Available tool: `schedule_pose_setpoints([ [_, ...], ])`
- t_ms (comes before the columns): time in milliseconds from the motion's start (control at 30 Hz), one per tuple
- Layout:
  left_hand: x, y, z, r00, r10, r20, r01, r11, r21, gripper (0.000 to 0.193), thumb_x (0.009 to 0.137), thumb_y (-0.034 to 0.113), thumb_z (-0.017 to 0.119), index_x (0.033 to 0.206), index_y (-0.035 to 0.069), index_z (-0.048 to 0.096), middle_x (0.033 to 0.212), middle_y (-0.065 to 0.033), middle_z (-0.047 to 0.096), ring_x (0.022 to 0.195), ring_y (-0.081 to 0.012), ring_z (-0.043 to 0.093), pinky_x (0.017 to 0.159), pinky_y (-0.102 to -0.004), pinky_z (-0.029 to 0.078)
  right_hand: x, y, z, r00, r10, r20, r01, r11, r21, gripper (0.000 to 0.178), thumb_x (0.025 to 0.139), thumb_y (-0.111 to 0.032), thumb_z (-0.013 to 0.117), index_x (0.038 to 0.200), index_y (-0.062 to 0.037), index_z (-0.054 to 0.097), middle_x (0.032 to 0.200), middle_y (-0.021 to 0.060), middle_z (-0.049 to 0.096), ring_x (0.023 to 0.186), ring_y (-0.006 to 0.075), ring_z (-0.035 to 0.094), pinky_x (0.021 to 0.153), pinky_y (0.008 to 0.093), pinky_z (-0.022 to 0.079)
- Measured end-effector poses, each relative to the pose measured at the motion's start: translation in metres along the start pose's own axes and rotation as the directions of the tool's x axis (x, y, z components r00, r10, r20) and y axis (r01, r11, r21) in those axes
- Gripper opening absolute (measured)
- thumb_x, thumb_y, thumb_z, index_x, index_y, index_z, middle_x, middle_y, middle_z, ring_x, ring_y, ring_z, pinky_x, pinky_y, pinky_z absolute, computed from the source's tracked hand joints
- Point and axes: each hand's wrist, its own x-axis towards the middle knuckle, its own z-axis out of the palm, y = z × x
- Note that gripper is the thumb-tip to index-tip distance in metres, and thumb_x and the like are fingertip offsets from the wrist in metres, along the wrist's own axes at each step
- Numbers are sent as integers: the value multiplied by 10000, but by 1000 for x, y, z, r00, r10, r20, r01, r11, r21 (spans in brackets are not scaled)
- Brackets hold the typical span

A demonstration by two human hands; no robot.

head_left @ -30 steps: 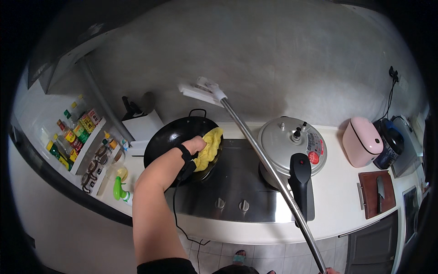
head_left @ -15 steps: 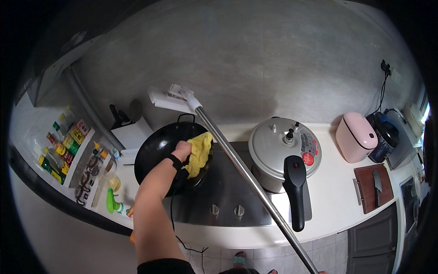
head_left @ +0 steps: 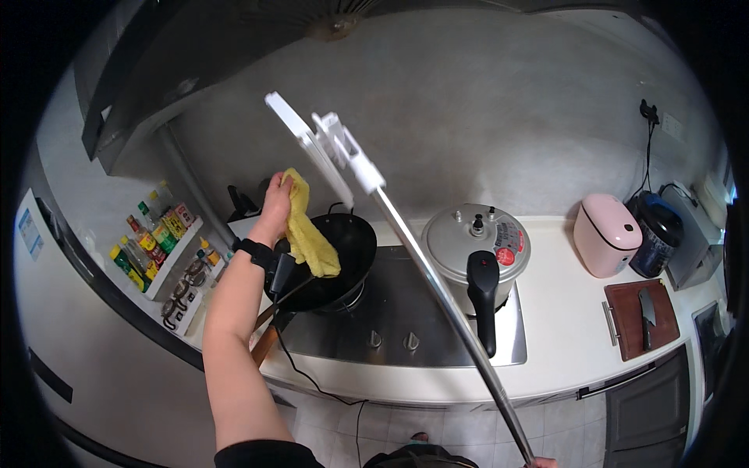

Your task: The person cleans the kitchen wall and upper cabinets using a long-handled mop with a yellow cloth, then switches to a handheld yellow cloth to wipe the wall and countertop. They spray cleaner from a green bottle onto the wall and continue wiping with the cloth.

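Observation:
My left hand is closed on one end of a yellow cloth. The cloth hangs down over the black wok, which stands on the left of the stove. A black strap with a cable is on my left wrist. At the lower edge, my right hand shows only in part, gripping the steel pole of a flat mop. The mop's white head is up in front of the grey wall, to the right of the cloth and tilted.
A silver pressure cooker with a long black handle stands on the right of the stove. Farther right are a pink appliance and a knife on a brown cutting board. Sauce bottles fill a rack at left. The range hood hangs overhead.
My left hand has lifted the yellow cloth out of the wok, up and to the left. The mop head has risen and turned steeper, and the view has tilted upward.

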Motion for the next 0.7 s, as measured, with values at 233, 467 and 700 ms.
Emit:
schedule_pose_setpoints([
  [233,-41,103,23,996,-4,90,10,998,-65,339,944,249,414,1234,79,373,991,-85,537,845,-190,565,718,-359,504,-18,51,-32,999,-38,-15,39,996,85,181,798,-100,643,654,-11,577,540,-44,456,515,38,352,448,228,285],
  [467,-80,154,60,946,-59,319,34,996,81,293,945,252,413,1193,96,413,1006,-39,540,895,-128,543,764,-284,476,-47,87,-64,997,-73,23,72,997,22,136,801,-93,627,714,11,618,567,-20,516,527,51,402,451,234,326],
  [700,-121,197,122,825,-30,564,-376,716,588,278,932,226,416,1133,60,515,1001,-22,578,933,-131,540,807,-282,439,-55,98,-65,994,35,101,-36,999,14,149,816,-34,507,800,14,647,576,7,539,533,74,448,471,256,363],
])
